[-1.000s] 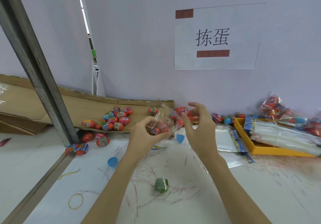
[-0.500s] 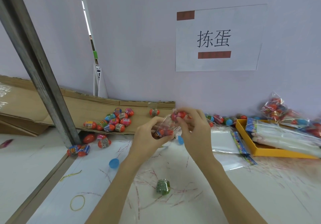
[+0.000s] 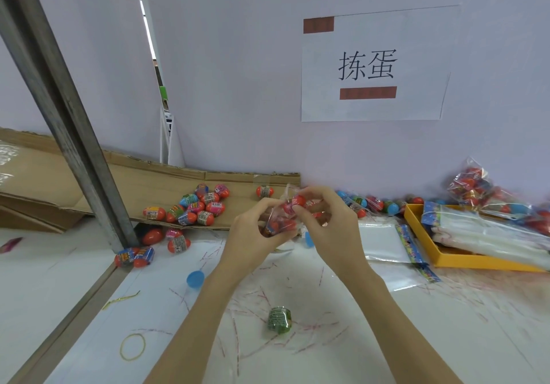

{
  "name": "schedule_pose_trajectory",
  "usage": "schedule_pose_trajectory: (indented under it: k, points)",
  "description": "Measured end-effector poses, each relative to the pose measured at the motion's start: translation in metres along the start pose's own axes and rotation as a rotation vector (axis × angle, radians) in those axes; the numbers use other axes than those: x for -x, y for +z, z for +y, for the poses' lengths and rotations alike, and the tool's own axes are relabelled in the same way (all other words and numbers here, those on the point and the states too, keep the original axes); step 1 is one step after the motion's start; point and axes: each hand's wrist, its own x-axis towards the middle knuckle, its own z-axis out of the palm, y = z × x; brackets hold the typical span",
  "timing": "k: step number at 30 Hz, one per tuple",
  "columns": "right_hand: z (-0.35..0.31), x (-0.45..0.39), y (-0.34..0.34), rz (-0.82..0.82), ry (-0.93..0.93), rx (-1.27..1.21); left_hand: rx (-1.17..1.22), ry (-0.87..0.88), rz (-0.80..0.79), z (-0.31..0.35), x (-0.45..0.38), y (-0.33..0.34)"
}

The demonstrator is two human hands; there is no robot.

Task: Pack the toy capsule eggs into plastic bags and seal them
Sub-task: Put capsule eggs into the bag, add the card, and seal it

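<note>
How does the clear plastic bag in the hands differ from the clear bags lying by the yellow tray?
The small clear plastic bag of eggs is gripped off the table by the left hand and right hand, bulging with red eggs. The flat clear plastic bags, left of the yellow tray, lie flat and hold nothing visible. Both are transparent.

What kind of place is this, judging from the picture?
Probably a small packing workstation: loose capsule eggs on flattened cardboard, filled bags piled at the wall, empty bags in a yellow tray.
</note>
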Motion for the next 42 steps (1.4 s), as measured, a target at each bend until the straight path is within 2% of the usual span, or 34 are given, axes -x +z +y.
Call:
schedule_pose_trajectory:
  k: [4,7,12,15,21,24,28,32,34,36,39,42]
  points:
    - [-0.002,-0.001,0.000,0.061,0.095,-0.176,0.165,-0.098,-0.086,0.004,-0.001,-0.001]
    - [-0.005,-0.003,-0.003,0.095,0.108,-0.273,0.236,-0.150,-0.021,0.006,-0.001,0.000]
    - [-0.001,-0.002,-0.004,0.004,-0.010,0.021,0.107,-0.103,0.040,-0.001,-0.003,0.001]
    - [-0.001,0.000,-0.001,-0.036,-0.061,0.079,0.058,-0.036,0.027,-0.002,-0.003,0.003]
    - [-0.003,0.001,-0.001,-0.038,-0.009,0.008,0.192,-0.024,-0.069,-0.003,-0.003,-0.004]
    - [-0.002,0.004,0.004,-0.042,0.001,-0.006,0.190,-0.028,-0.046,-0.003,-0.003,-0.007]
    - [-0.003,0.006,0.013,-0.151,0.013,-0.018,0.111,-0.022,0.017,-0.005,-0.004,-0.008]
    - [0.001,0.005,0.014,-0.049,-0.028,-0.022,0.041,-0.155,0.236,-0.008,-0.007,-0.014]
    - [0.012,0.004,0.011,-0.038,-0.022,0.078,0.049,-0.240,0.339,-0.014,-0.009,-0.019]
    - [0.022,0.007,0.012,-0.168,-0.013,0.240,0.135,-0.342,0.411,-0.019,-0.009,-0.023]
    - [0.032,0.013,0.025,-0.421,-0.023,0.481,0.358,-0.553,0.414,-0.018,-0.011,-0.024]
    - [0.035,0.015,0.037,-0.510,-0.041,0.648,0.611,-0.703,0.358,-0.011,-0.012,-0.024]
